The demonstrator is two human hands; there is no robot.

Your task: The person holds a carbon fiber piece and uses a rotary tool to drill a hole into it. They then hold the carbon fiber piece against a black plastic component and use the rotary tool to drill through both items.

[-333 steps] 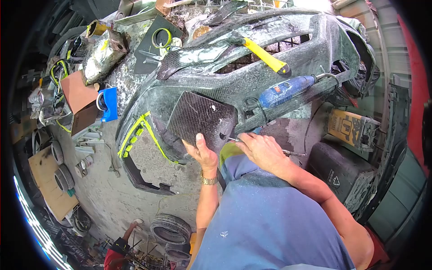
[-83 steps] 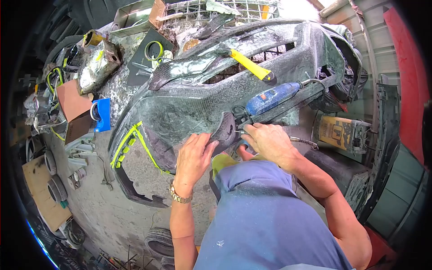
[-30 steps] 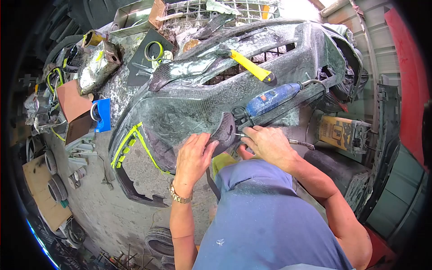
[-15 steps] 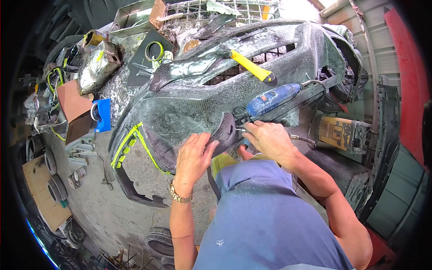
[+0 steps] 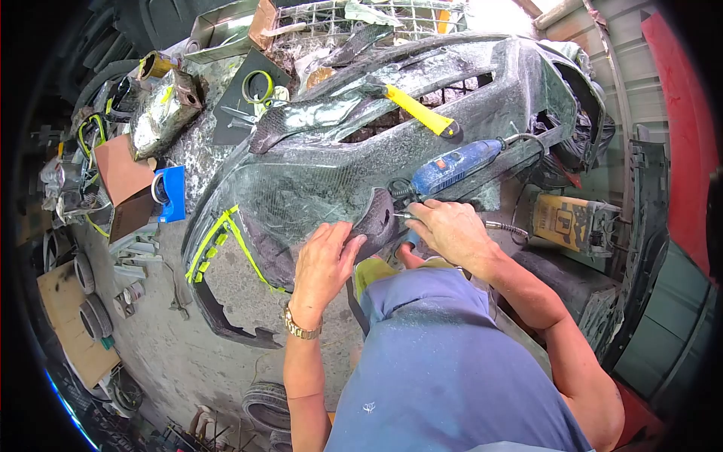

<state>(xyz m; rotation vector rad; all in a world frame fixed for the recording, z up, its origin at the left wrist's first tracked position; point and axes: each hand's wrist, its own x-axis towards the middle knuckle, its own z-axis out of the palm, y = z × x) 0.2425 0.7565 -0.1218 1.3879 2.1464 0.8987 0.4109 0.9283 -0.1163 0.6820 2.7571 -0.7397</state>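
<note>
My left hand (image 5: 325,260) grips the lower end of a dark, curved carbon-patterned piece (image 5: 373,220), thumb on its face. Pinched in my right hand (image 5: 446,230) is a thin rotary handpiece (image 5: 404,215), its tip close to the hole in that piece; whether they touch I cannot tell. A flexible shaft (image 5: 503,227) runs out to the right of my right hand. The blue rotary tool body (image 5: 458,166) lies just above, on the dusty dark car bumper (image 5: 316,181). A yellow-handled knife (image 5: 419,110) rests further up on the bumper.
Yellow-green tape (image 5: 245,245) lines the bumper's left opening. At the upper left are a tape roll (image 5: 257,87), scissors (image 5: 239,115), a metal can (image 5: 162,113) and a blue item (image 5: 173,193). A yellow box (image 5: 561,222) stands right; tyres (image 5: 267,405) lie below.
Both hands have stayed almost where they were, with the piece and the handpiece nearly still. At the bottom, left of the tyres, a pale, unclear shape has appeared.
</note>
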